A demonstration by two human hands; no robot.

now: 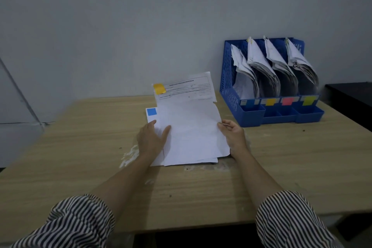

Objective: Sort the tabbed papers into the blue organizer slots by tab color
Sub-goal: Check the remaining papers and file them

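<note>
A loose stack of white papers (191, 137) is seen lying near the middle of the wooden table (80, 147), toward its far edge. The left side of the stack is pressed by the left hand (152, 137), whose fingers are laid out flat and relaxed on the top sheet. The right edge of the top sheet is pinched by the right hand (232, 133) between thumb and fingers, and that sheet is lifted slightly off the pile. A printed sheet at the far end of the stack is marked with a yellow tab (159, 88) at its left corner, and a blue tab (151, 111) is shown on a lower sheet jutting out at the left. The blue organizer (228, 78) is set at the far right corner of the table, against the wall, well apart from the stack. Its four slots are filled with curled papers, and their fronts are labelled blue, yellow, pink and green from left to right. Striped sleeves (291, 221) are worn on both arms.
</note>
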